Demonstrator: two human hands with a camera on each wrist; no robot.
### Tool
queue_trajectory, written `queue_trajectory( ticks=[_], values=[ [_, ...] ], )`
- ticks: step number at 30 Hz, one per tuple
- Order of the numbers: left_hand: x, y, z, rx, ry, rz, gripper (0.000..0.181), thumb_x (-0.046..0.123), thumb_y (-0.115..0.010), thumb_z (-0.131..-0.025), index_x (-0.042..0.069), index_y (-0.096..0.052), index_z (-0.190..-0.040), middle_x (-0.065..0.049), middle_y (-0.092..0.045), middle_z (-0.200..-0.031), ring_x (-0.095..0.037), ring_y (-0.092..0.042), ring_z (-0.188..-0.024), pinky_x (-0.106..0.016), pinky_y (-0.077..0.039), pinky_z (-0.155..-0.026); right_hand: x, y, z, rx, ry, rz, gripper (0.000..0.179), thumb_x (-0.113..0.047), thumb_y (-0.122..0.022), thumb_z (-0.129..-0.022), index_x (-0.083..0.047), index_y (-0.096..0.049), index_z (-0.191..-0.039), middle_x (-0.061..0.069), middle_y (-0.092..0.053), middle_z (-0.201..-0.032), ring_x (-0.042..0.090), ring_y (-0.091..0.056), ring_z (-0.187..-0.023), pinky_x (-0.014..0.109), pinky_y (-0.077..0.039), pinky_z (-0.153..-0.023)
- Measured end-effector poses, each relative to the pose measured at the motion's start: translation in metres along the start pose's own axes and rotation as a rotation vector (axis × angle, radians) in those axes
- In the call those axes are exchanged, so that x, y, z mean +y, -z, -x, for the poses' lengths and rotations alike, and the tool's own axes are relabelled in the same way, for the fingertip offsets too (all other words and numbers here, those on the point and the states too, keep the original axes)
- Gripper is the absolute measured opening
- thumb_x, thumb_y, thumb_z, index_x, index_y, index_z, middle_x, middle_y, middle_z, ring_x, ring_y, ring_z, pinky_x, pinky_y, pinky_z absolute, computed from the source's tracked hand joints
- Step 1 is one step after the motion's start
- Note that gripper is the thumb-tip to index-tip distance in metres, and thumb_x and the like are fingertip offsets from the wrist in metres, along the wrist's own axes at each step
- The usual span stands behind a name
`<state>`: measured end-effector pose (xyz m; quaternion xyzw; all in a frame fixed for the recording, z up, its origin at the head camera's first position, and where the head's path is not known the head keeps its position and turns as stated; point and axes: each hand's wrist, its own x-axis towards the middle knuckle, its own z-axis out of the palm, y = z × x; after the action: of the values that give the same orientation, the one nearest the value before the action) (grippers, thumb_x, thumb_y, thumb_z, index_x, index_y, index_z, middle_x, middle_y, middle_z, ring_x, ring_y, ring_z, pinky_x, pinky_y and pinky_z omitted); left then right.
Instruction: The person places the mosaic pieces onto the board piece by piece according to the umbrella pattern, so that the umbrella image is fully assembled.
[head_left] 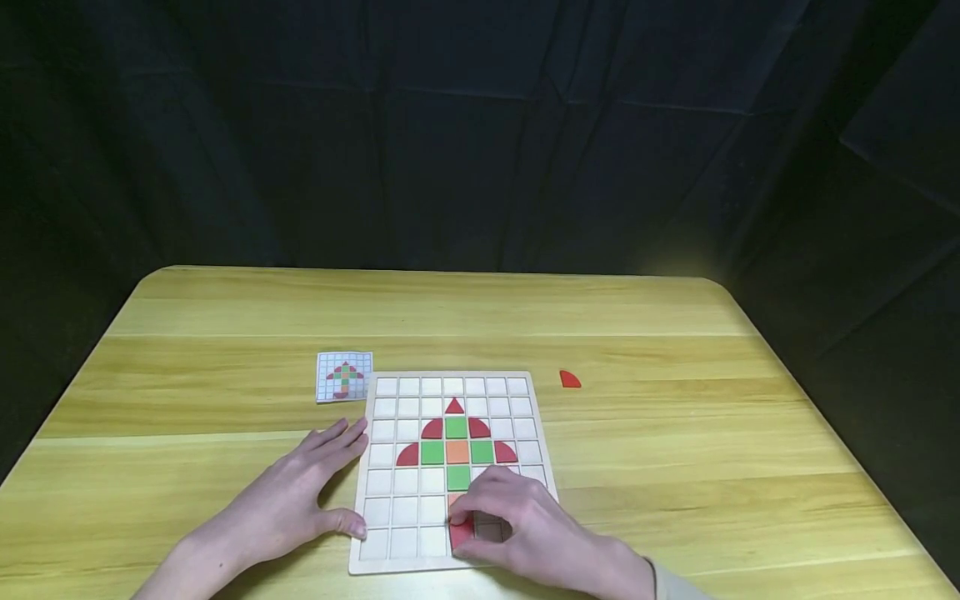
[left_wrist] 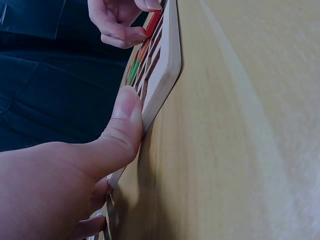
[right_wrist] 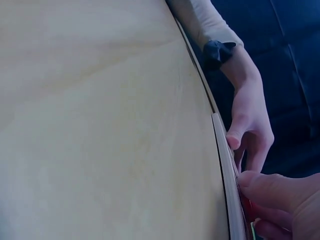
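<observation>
A pale wooden grid board [head_left: 405, 542] lies on the table. On it, green and orange squares, red quarter circles and a red triangle [head_left: 454, 407] form an arrow-like figure. My right hand [head_left: 525, 521] pinches a red piece [head_left: 461, 535] between thumb and fingers at the bottom row, below an orange square it partly covers. The piece's full outline is hidden; the left wrist view shows the red piece [left_wrist: 154, 24] at the board's surface. My left hand [head_left: 288, 500] rests along the board's left edge, fingers extended, its thumb [left_wrist: 126, 107] touching the rim.
A small printed card [head_left: 324, 392] with a coloured grid figure lies at the board's upper left corner. One loose red quarter circle [head_left: 571, 380] lies right of the board. Dark cloth [head_left: 450, 167] hangs behind the wooden table [head_left: 675, 417].
</observation>
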<state>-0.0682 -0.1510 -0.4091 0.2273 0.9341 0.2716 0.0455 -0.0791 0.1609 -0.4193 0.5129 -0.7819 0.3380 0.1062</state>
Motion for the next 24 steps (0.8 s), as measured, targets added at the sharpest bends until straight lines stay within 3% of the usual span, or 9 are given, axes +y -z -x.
queue_trajectory(
  ticks=[24],
  values=[
    [0.0002, -0.0002, -0.0001, 0.004, -0.003, -0.002, 0.104, 0.071, -0.066, -0.070, 0.003, -0.047, -0.147, -0.009, -0.037, -0.160, -0.041, -0.034, -0.145, -0.059, -0.038, -0.111, 0.0004, -0.0032, 0.0005, 0.025, 0.023, -0.022, 0.025, -0.019, -0.086, -0.079, -0.017, -0.072, -0.101, -0.011, -0.069, -0.092, 0.004, -0.061, -0.091, 0.008, -0.048, -0.085]
  ],
)
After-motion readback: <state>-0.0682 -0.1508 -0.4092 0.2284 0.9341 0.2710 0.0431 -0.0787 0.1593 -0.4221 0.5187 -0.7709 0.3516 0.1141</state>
